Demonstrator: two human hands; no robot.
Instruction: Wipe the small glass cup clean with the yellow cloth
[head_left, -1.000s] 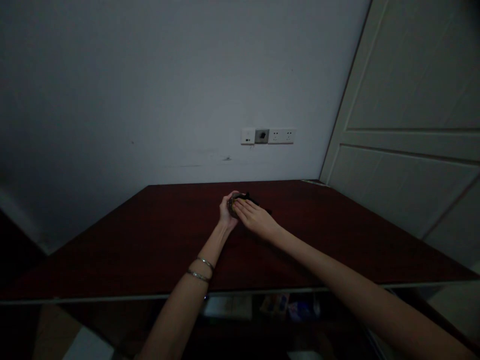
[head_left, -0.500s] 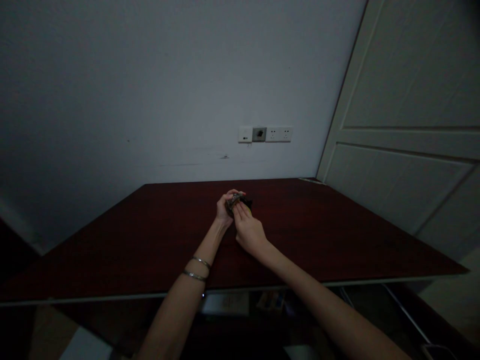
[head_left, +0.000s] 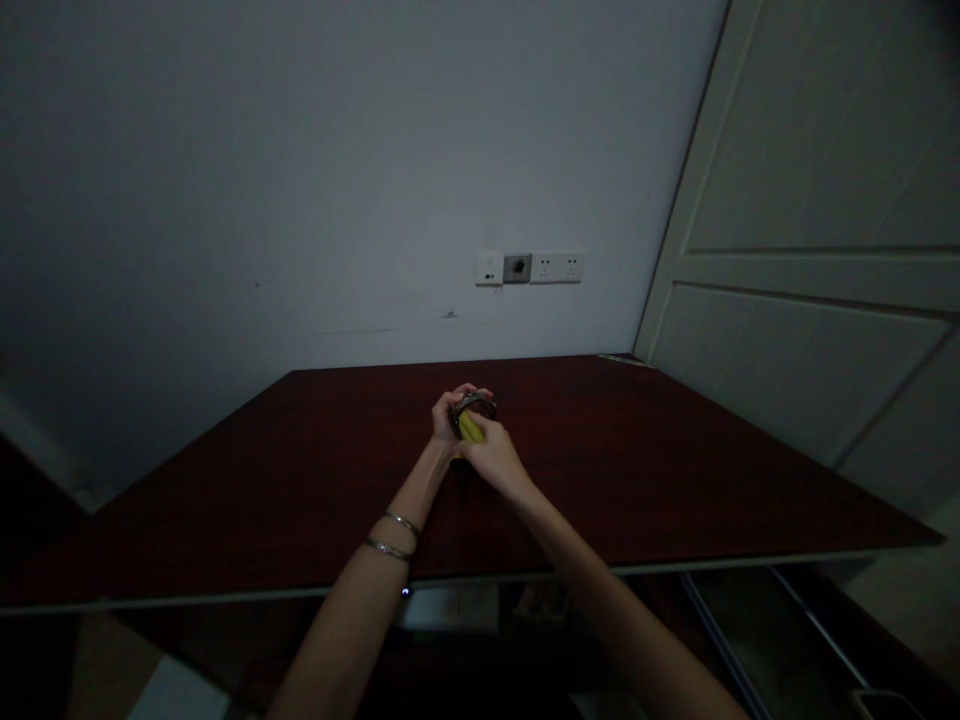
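Note:
My left hand [head_left: 443, 414] is closed around the far left side of a dark, shiny, round-rimmed object [head_left: 475, 401], held over the table; its exact kind is too dark to make out. My right hand [head_left: 494, 455] presses a soft yellow cloth [head_left: 471, 427] against the near side of the rim, with its fingers partly inside. A bit of the yellow also shows below the hands, near the left wrist. Two metal bangles [head_left: 395, 537] circle my left forearm.
The dark red tabletop [head_left: 300, 480] has a pale front edge and reaches back to a wall with switches and sockets [head_left: 529, 267]. A white panelled door [head_left: 795, 290] stands at the right. Beneath the table edge lie a pale box [head_left: 450, 608] and other dim items.
My right hand has turned and shifted slightly toward me and to the left. More of the yellow cloth and the object's round rim now show. My left hand stays nearly in place.

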